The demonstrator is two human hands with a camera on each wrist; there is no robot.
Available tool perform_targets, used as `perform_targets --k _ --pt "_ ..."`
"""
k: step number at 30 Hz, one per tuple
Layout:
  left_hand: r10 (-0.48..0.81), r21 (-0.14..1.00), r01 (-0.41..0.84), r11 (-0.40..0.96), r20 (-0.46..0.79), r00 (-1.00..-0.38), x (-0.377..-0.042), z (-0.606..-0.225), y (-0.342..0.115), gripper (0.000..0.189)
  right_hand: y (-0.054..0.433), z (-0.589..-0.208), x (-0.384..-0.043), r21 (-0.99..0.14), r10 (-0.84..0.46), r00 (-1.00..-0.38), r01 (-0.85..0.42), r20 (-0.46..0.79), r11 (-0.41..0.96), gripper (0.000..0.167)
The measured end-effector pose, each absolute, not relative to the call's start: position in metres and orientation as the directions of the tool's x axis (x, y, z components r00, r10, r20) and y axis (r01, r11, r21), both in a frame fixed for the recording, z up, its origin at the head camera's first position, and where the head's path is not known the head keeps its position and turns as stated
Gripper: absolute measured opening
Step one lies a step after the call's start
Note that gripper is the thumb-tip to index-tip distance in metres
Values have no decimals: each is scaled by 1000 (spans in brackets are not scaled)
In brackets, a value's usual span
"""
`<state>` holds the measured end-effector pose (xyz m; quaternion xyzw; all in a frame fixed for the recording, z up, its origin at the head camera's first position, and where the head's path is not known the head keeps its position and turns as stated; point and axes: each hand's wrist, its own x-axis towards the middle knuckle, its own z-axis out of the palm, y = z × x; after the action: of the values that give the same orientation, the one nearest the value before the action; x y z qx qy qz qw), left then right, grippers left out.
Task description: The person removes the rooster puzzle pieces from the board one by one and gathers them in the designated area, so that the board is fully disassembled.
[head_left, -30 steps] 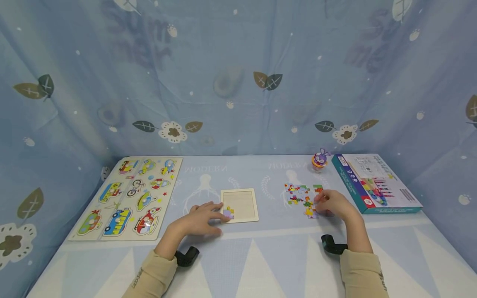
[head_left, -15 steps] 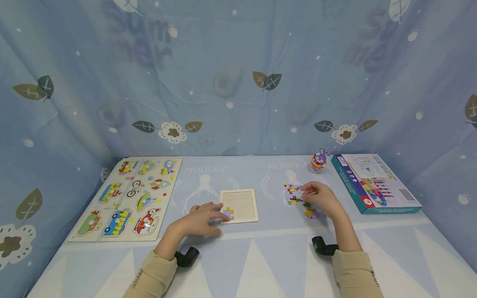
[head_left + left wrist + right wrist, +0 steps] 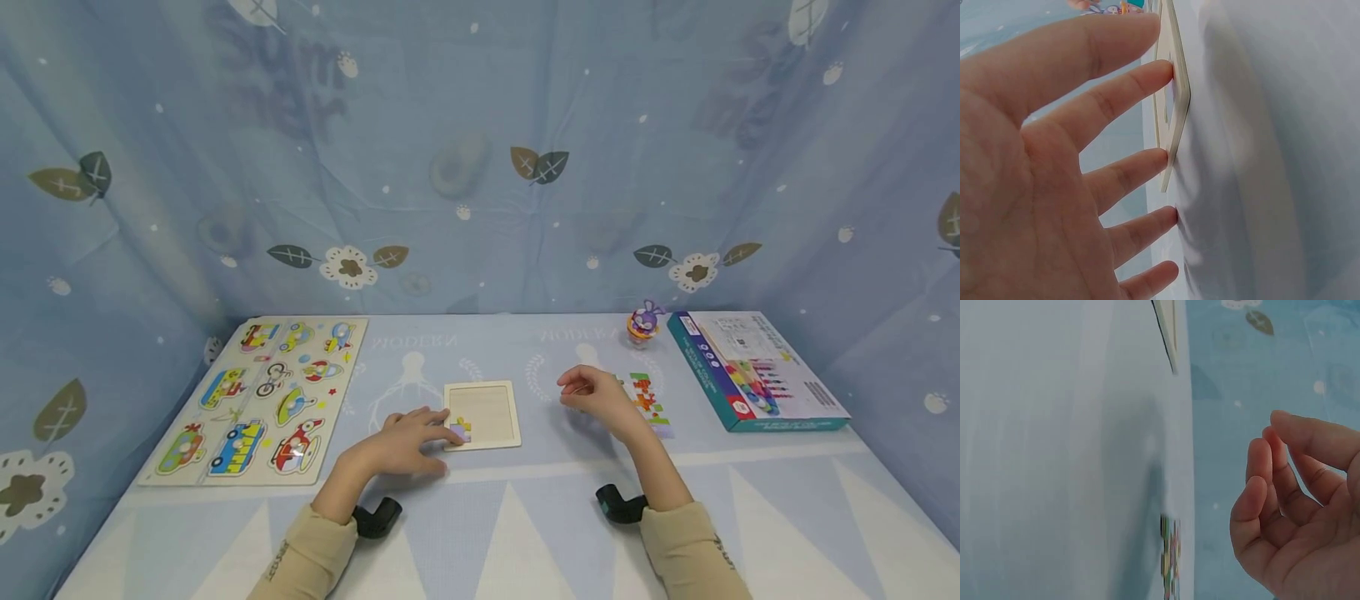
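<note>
My left hand lies with spread fingers at the left edge of a small square wooden puzzle tray. Its fingertips touch the tray's rim in the left wrist view. One finger reaches a purple and yellow jigsaw piece in the tray's lower left corner. To the right of the tray, my right hand is raised over the table, thumb and forefinger tips together; I cannot tell whether something small is between them. Behind it lie several colourful jigsaw pieces, partly hidden by the hand.
A large vehicle puzzle board lies on the left of the table. At the back right are a purple rabbit figure and a flat box with a teal side. A patterned curtain hangs behind the table.
My right hand has moved left over the jigsaw pieces towards the tray, uncovering pieces on the right and covering those on the left. My left hand stays at the tray.
</note>
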<state>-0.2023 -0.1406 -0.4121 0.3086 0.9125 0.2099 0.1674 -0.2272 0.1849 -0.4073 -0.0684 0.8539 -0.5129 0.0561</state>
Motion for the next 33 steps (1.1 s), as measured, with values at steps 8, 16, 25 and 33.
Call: perform_targets --k 8,16,25,33 --pt "621 490 478 729 -181 -762 -202 -413 -140 36 155 -411 -230 -887 -227 -974 -92 -15 453 20" --pt "627 502 476 722 -183 -757 -203 -413 -138 36 132 -419 -232 -883 -282 -959 -128 -6 452 17" --pt "559 474 428 770 -176 -810 -205 -415 -140 63 105 -423 -234 -875 -338 -940 -131 -39 465 16" --pt "464 408 343 846 -248 -851 -205 -416 -143 68 86 -423 -232 -814 -401 -914 -189 -58 549 14"
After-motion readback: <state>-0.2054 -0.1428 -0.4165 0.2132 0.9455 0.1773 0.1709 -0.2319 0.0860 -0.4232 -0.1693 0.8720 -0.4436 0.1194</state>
